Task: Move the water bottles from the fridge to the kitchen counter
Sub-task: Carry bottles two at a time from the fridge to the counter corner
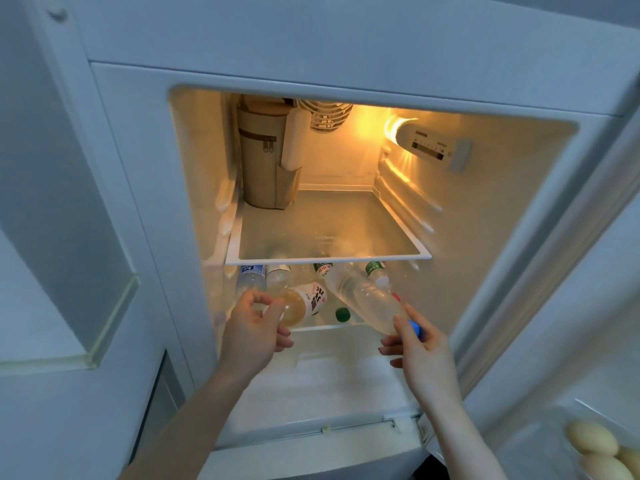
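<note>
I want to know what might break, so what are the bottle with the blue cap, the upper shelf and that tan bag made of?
Bottle with the blue cap: clear plastic, glossy, by its see-through ribbed body. Upper shelf: probably glass in a white plastic frame; bottles show through it. Tan bag: matte fabric, with zip pulls and stitched seams.

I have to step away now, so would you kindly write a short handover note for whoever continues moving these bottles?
Right hand: grips the neck end of a clear plastic bottle with a blue cap, tilted, half out of the lower fridge shelf.
Left hand: at the base of a lying amber-liquid bottle with a white label; its grip is unclear.
Several more bottles lie on that shelf under the glass shelf.
Done: nothing visibly on a counter. Left: carry all the bottles over.
</note>
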Demonstrator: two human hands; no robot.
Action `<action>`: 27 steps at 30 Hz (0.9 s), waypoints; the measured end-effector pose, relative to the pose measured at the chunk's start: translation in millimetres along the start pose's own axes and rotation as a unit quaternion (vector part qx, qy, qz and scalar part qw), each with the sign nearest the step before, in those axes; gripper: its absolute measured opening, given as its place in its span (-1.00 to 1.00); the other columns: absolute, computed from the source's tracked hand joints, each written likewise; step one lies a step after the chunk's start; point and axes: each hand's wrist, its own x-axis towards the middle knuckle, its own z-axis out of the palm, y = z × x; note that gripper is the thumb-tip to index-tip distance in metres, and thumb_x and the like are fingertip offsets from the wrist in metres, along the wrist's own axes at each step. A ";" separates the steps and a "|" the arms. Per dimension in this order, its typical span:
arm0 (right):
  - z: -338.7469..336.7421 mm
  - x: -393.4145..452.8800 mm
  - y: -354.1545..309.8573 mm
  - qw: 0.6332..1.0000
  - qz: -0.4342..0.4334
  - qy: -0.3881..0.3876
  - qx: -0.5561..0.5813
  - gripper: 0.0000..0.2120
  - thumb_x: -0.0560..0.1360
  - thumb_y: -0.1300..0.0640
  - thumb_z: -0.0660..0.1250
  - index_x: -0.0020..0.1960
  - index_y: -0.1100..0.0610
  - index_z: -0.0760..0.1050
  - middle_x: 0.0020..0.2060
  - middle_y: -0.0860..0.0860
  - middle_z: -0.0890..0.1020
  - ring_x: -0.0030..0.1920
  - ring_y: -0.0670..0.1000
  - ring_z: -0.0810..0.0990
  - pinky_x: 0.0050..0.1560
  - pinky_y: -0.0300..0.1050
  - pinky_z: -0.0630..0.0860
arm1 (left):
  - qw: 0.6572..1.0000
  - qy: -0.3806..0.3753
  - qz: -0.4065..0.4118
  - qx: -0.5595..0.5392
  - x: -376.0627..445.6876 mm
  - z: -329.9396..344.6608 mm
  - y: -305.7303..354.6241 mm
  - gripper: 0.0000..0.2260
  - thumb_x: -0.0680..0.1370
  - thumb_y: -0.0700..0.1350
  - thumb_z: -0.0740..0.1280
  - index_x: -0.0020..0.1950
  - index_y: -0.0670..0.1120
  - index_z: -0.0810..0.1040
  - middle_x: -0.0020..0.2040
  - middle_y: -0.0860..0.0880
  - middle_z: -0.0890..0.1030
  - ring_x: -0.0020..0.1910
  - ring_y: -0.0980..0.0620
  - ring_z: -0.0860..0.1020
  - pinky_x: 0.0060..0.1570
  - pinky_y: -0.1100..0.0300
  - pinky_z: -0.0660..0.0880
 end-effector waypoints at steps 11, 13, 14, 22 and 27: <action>-17.5 -6.7 -32.0 0.956 -0.111 -0.066 -0.265 -0.90 0.57 -0.13 0.38 -0.03 -0.15 0.66 -0.29 -0.08 0.65 -0.28 -0.03 0.64 -0.19 0.01 0.57 | 0.954 -0.010 0.068 0.291 -53.2 -28.9 20.1 -0.91 0.61 0.09 0.34 -0.05 0.12 0.49 -0.22 0.10 0.59 -0.23 -0.01 0.56 -0.36 0.23 0.39; -10.7 -6.8 -29.6 0.940 -0.117 -0.102 -0.305 -0.88 0.55 -0.08 0.38 -0.10 -0.09 0.64 -0.30 -0.04 0.62 -0.25 -0.04 0.58 -0.18 0.02 0.55 | 0.945 -0.023 0.060 0.322 -63.1 -30.6 15.5 -0.89 0.59 0.09 0.32 -0.08 0.11 0.48 -0.28 0.09 0.57 -0.24 0.02 0.54 -0.34 0.21 0.36; -6.0 -8.0 -27.8 0.932 -0.119 -0.129 -0.317 -0.89 0.54 -0.06 0.38 -0.12 -0.09 0.64 -0.31 -0.07 0.62 -0.25 -0.06 0.55 -0.20 0.01 0.53 | 0.944 -0.030 0.047 0.326 -69.3 -31.3 12.1 -0.89 0.58 0.09 0.32 -0.10 0.10 0.48 -0.28 0.08 0.58 -0.23 0.02 0.55 -0.33 0.19 0.39; 16.6 -18.4 -4.2 0.845 -0.175 -0.317 -0.394 -0.90 0.51 -0.19 0.38 -0.03 -0.21 0.58 -0.22 -0.22 0.66 -0.16 -0.12 0.59 -0.18 -0.17 0.54 | 0.935 -0.044 -0.044 0.349 -121.0 -38.1 -12.8 -0.89 0.55 0.11 0.29 -0.09 0.12 0.43 -0.19 0.05 0.65 -0.15 0.01 0.63 -0.12 0.00 0.62; 25.7 -24.4 2.5 0.799 -0.222 -0.398 -0.392 -0.88 0.54 -0.20 0.39 0.05 -0.23 0.56 -0.17 -0.27 0.64 -0.13 -0.16 0.59 -0.21 -0.29 0.43 | 0.927 -0.010 -0.051 0.372 -158.2 -36.2 -19.7 -0.86 0.58 0.17 0.26 -0.04 0.13 0.42 -0.14 0.08 0.61 -0.16 0.06 0.59 -0.21 0.08 0.55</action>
